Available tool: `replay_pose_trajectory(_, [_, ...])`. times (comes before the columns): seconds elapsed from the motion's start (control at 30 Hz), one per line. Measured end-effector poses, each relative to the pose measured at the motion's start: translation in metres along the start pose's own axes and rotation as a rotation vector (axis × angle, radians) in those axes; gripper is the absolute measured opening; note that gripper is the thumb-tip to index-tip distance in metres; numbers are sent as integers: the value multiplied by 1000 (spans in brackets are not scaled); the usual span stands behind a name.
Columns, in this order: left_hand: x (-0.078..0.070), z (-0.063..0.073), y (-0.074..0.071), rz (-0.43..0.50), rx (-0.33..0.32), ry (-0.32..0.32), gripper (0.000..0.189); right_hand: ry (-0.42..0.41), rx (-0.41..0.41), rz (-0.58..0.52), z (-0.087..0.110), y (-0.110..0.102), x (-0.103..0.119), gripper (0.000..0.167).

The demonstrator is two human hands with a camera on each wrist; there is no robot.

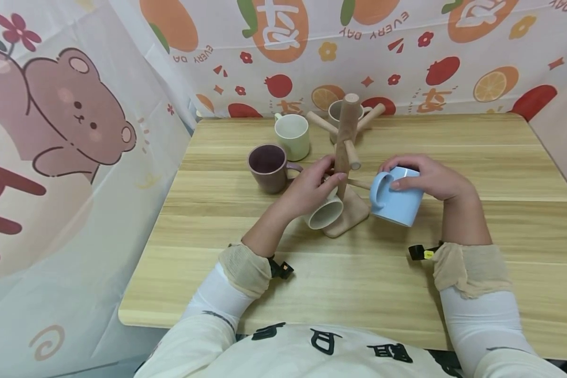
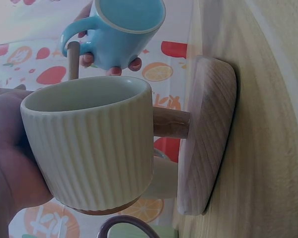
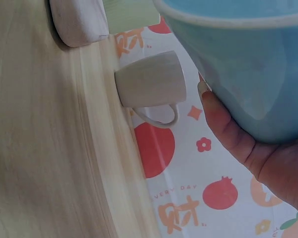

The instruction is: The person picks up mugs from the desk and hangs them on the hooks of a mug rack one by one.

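Fruit-print cloth [image 1: 378, 52] hangs along the far side, wood-grain table [image 1: 501, 220] below it; right hand [image 1: 425, 176] has the blue mug [image 1: 399, 202] off the table, thumb on one side and fingers round the other; the handle [image 1: 380, 191] sticks out left, clear of the grip and right by a peg [image 1: 359, 184], though I can't tell if the peg is through the loop; left hand [image 1: 309, 189] grips the wooden rack's [image 1: 348, 123] post, just above the ribbed cream mug [image 2: 89, 148]; my worry: if the tip only catches the handle's edge, an early release could drop the mug; pushing sideways with a loose left grip might tip the rack too
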State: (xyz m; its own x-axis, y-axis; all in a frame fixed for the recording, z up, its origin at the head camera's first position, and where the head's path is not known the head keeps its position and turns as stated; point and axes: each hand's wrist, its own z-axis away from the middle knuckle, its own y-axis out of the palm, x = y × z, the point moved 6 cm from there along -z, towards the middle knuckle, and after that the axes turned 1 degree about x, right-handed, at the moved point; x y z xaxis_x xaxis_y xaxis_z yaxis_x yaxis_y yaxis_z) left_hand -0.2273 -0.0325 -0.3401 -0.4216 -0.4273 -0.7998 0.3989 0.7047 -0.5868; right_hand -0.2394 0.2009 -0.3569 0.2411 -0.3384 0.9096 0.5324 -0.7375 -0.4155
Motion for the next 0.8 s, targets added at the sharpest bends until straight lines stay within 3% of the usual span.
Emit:
replay_pose_trajectory(0.57, [-3,2,-1,-14,1,-11,39,103,82,38,-9,16,-5,25])
replay_pose_trajectory(0.8, [-3,1,-1,-17,2,-6,39,137,77,32,-11,19,-8,29])
